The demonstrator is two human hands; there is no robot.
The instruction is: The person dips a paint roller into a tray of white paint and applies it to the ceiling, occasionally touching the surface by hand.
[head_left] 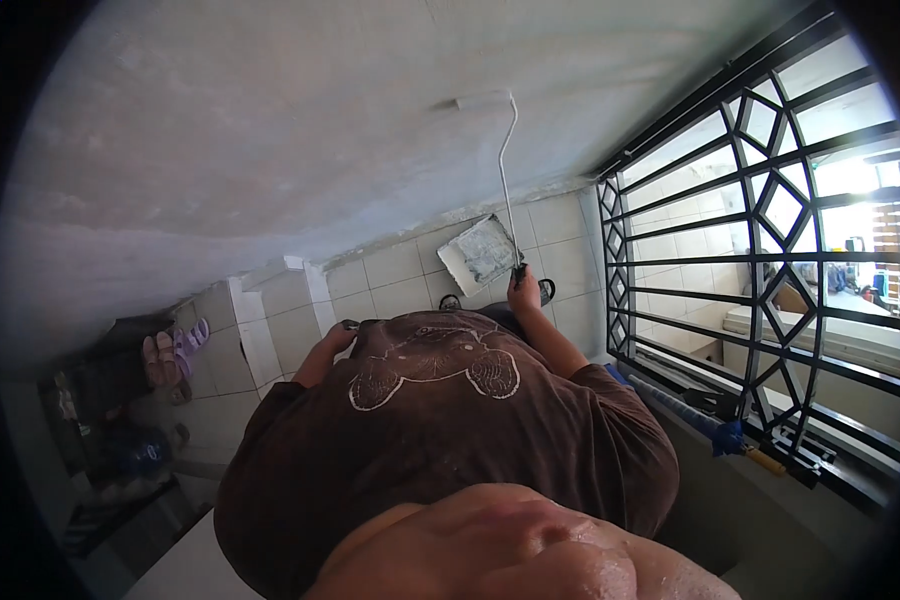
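Observation:
My right hand (523,290) is closed round the dark handle of a paint roller (505,160). The roller's long, bent metal rod runs up from my fist, and its pale roller head (485,99) is at the wall (300,110). Below the rod, a white paint tray (478,254) smeared with grey-white paint stands on the tiled floor, close to my right hand. My left hand (341,339) is beside my belly at the shirt's edge, its fingers mostly hidden, with a small dark patch (350,325) at its tip; I cannot tell if it holds anything.
A black metal grille (760,210) runs along the right, with a blue rolled-up item (685,412) on the ledge below it. At left are a low white step (260,330), purple sandals (190,342) and a blue water jug (140,450). My feet stand near the tray.

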